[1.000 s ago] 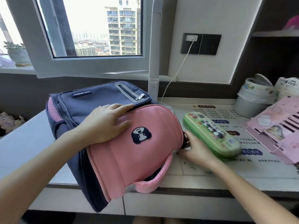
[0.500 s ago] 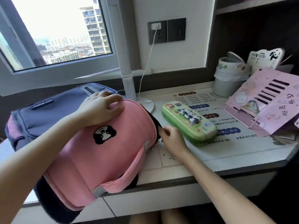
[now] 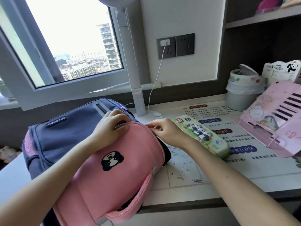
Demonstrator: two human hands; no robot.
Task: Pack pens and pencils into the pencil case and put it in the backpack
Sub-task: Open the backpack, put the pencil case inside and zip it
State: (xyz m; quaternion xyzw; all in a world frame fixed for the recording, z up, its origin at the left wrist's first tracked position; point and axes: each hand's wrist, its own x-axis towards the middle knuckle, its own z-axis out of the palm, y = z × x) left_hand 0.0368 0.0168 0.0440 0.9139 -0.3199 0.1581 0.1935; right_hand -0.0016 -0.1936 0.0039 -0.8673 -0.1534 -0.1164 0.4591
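A pink and navy backpack (image 3: 114, 173) lies on its back on the desk, its top toward the lamp. My left hand (image 3: 112, 126) presses on the upper rim of the pink panel, fingers curled at the zipper seam. My right hand (image 3: 164, 131) pinches something small at the backpack's top edge, apparently the zipper pull. A dark gap shows along the right side of the pink panel. The green pencil case (image 3: 202, 136) with a panda picture lies closed on the desk just right of my right wrist. No loose pens or pencils are visible.
A white lamp post (image 3: 138, 95) and its cable stand behind the backpack. A pink book stand (image 3: 273, 118) sits at the right, a lined grey bin (image 3: 241, 93) behind it. A printed desk mat (image 3: 228, 162) covers the desk. The desk's front edge is close.
My right hand has risen from the backpack's lower right side to its top edge. My left hand slid up to the top seam. The view shifted left to right.
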